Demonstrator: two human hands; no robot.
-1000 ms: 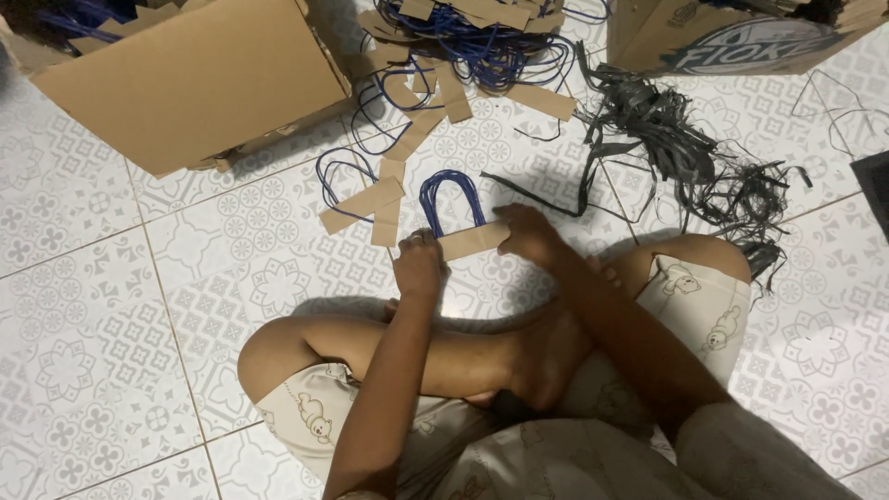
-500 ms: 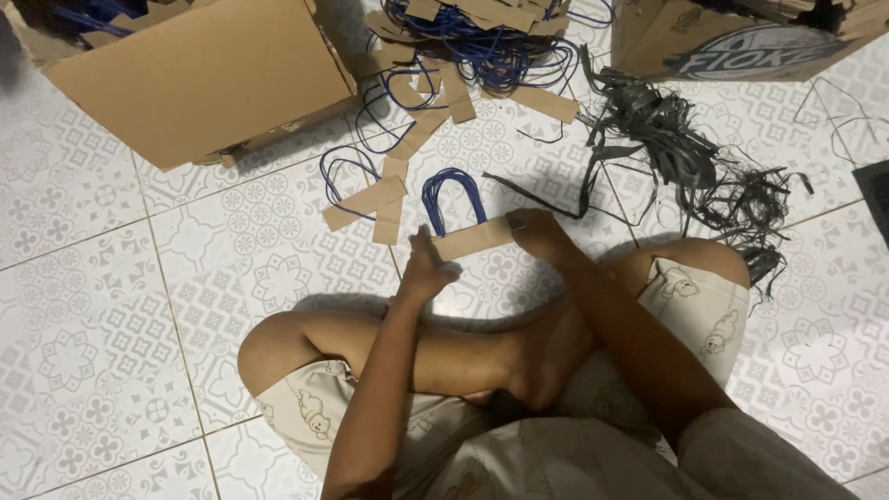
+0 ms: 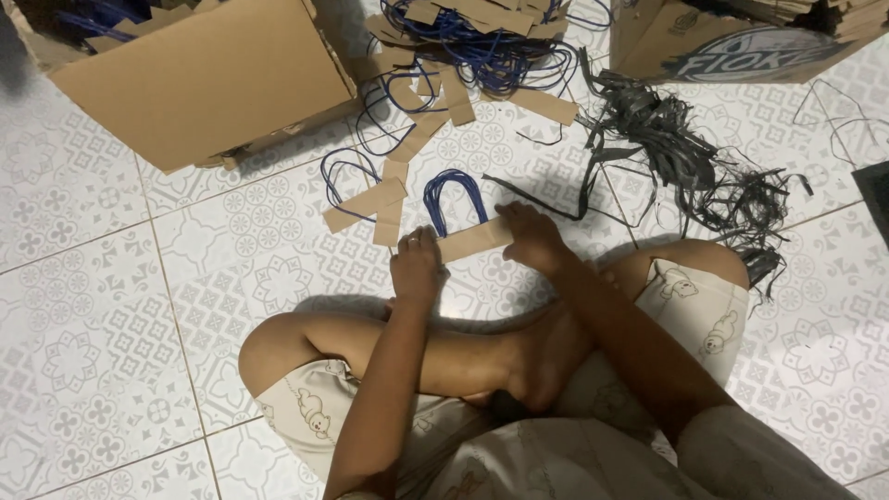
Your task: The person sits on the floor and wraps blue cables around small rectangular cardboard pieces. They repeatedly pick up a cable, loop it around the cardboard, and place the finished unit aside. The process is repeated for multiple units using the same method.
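Two hands press a cardboard strip [image 3: 472,241] flat on the tiled floor [image 3: 111,278], a blue cord loop [image 3: 452,196] arching beyond it. Left hand [image 3: 417,268] curls closed over the strip's left end; right hand [image 3: 530,237] lies palm-down, fingers gripping its right end, both forearms reaching forward over crossed legs.

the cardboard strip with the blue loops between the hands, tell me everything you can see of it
The cardboard strip is a flat, narrow piece of plain brown card, lying slightly tilted on the patterned white tile floor just in front of the person's crossed legs. A bundle of blue cord loops arches up from its top edge in an upside-down U. The left hand presses on its left end, the right hand on its right end. Similar strips lie just to its left without touching it.
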